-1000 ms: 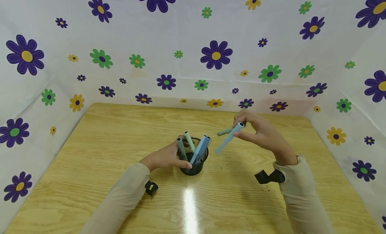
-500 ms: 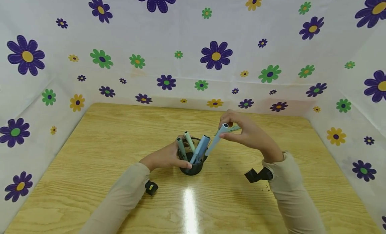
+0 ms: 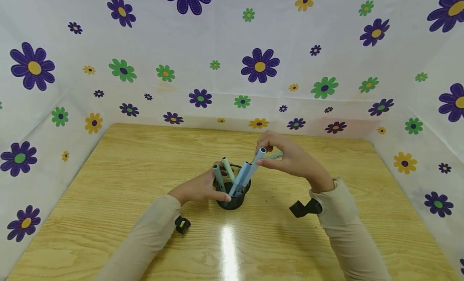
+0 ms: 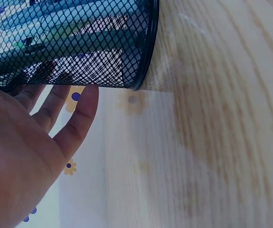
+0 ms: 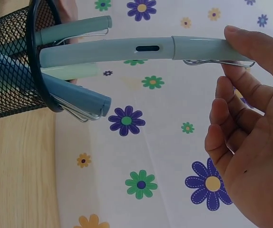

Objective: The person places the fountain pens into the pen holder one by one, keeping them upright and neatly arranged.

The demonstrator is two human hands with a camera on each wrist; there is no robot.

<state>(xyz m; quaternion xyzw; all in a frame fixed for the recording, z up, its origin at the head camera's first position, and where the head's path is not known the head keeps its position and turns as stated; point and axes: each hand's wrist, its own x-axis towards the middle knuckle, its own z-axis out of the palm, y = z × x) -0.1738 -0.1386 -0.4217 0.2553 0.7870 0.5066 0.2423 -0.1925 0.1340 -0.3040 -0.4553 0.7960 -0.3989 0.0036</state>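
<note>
My left hand (image 3: 197, 188) grips a black mesh pen cup (image 3: 230, 204) that stands on the table, thumb on the near side and fingers round the far side. Several capped pens lean in it: a dark green pen (image 3: 218, 178), a pale green pen (image 3: 228, 168) and a blue pen (image 3: 241, 178) among them. My right hand (image 3: 293, 157) pinches a light blue pen (image 5: 103, 51) by its clip end between thumb and forefinger. In the right wrist view that pen's lower end overlaps the cup's rim. Behind my right hand lies another green pen (image 3: 277, 155), partly hidden.
The wooden table (image 3: 145, 152) meets a white flowered cloth (image 3: 217, 39) at its back and sides. Black wrist mounts (image 3: 306, 208) stick out from both sleeves. Small dark specks lie on the table near the right sleeve.
My right hand has moved left with the light blue pen, bringing its lower end to the cup. The left hand and the cup have stayed in place.
</note>
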